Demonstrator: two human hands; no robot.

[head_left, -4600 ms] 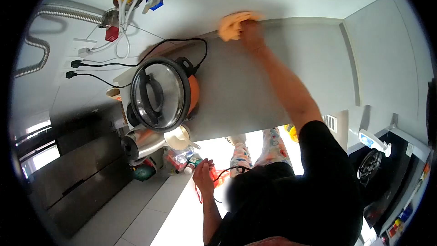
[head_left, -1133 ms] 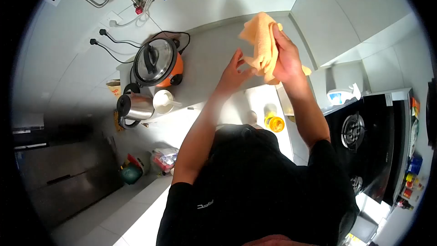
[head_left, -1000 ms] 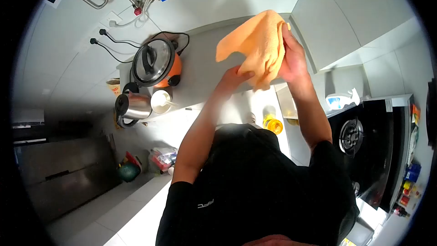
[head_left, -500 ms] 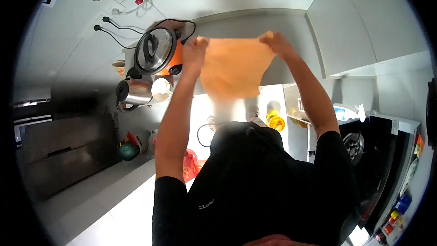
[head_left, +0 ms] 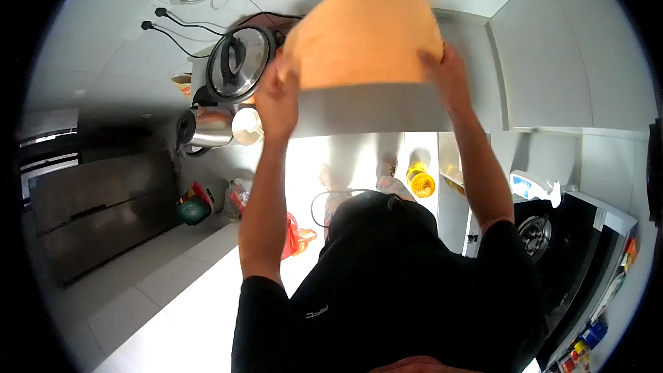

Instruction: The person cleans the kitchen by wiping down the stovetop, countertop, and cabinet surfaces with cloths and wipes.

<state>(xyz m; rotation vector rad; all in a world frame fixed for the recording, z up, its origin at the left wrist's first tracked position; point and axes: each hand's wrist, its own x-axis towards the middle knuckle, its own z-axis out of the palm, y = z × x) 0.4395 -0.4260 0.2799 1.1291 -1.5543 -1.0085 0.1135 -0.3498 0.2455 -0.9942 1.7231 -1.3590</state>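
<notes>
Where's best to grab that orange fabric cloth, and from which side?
Probably by both ends of the near edge of the orange fabric cloth, from that side, with left hand and right hand apart. The edge runs nearly straight between them while the rest arches away, so two holds should keep it spread.

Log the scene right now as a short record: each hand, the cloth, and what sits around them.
left hand: grips one side of the orange cloth
right hand: grips the opposite side
cloth state: spread between both hands, slightly blurred
below cloth: grey counter
near left hand: lidded pot, metal kettle, white container
beyond right forearm: spray bottle, black stove
floor: yellow bottle
</notes>
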